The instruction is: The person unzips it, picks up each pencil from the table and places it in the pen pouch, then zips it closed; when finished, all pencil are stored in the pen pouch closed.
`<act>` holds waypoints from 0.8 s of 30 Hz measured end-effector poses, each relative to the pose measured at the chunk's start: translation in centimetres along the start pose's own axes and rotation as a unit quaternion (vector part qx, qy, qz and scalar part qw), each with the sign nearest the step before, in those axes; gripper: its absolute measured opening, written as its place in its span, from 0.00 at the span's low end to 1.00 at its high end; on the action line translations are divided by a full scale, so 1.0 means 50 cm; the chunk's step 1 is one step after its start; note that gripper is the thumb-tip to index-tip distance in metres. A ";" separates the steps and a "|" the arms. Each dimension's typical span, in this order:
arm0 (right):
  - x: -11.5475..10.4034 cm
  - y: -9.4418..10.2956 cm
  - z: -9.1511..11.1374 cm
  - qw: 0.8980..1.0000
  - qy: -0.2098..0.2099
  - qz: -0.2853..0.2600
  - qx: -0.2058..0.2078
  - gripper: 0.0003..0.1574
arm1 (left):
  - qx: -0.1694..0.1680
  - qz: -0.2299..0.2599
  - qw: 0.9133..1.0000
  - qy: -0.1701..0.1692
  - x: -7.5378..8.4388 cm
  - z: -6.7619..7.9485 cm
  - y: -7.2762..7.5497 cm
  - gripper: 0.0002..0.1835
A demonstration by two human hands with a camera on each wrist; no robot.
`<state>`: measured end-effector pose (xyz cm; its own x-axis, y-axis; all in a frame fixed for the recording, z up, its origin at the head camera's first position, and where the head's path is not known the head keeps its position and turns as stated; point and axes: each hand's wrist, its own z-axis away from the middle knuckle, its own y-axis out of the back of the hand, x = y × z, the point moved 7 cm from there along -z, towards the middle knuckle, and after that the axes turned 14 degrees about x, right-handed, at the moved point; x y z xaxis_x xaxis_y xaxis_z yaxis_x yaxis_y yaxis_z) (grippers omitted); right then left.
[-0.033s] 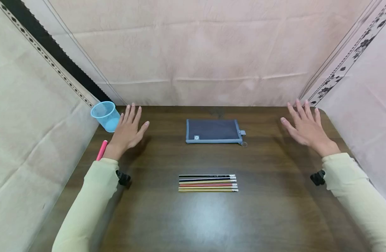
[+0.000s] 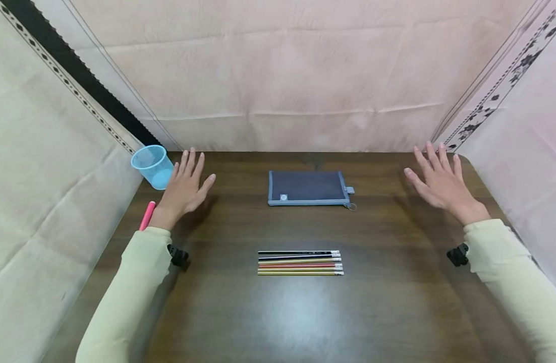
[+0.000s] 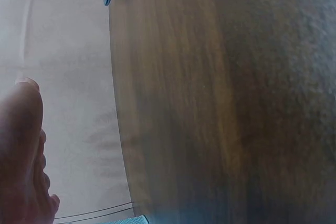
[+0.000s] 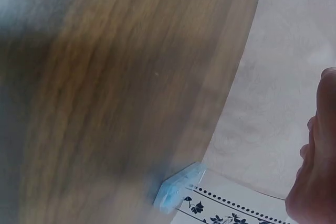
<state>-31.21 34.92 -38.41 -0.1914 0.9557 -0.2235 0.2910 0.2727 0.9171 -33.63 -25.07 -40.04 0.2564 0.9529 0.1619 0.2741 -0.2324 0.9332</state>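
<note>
My left hand (image 2: 182,191) is at the table's left side, fingers straight and spread, holding nothing. Beside its fingers stands a light blue mesh cup (image 2: 153,169), partly covered by them. A pink stick-like thing (image 2: 147,216), perhaps a pen, shows behind the left wrist. On the far right my right hand (image 2: 443,186) is likewise spread, with nothing in it. Between the hands, toward the back, lies a dark blue zip pouch (image 2: 307,188) with lighter blue edging. Nearer the front, several pencils (image 2: 300,263) lie side by side in a row, white ends to the right.
A pale blue translucent object (image 4: 178,187) lies at the table's edge in the right wrist view; its kind is unclear. Whitish cloth (image 2: 282,75) hangs behind the brown wooden table (image 2: 296,322) and along both sides.
</note>
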 end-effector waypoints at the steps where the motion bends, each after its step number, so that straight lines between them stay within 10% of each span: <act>1: 0.000 -0.001 0.001 1.000 0.001 -0.001 0.000 0.46 | 0.001 0.001 1.000 -0.001 0.001 0.000 -0.001 0.45; 13: -0.086 -0.043 0.007 0.991 0.112 -0.076 0.021 0.43 | -0.033 0.033 0.999 -0.016 0.024 0.005 -0.023 0.45; 24: -0.225 -0.136 0.015 0.942 0.313 -0.098 -0.072 0.34 | -0.080 0.063 0.991 -0.089 0.147 0.013 -0.052 0.42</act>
<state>-30.32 22.42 -42.40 -0.7565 0.6237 -0.1967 0.0700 0.3763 0.9239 -31.86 -17.58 -41.45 0.4428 0.8652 0.2353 0.0817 -0.3002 0.9504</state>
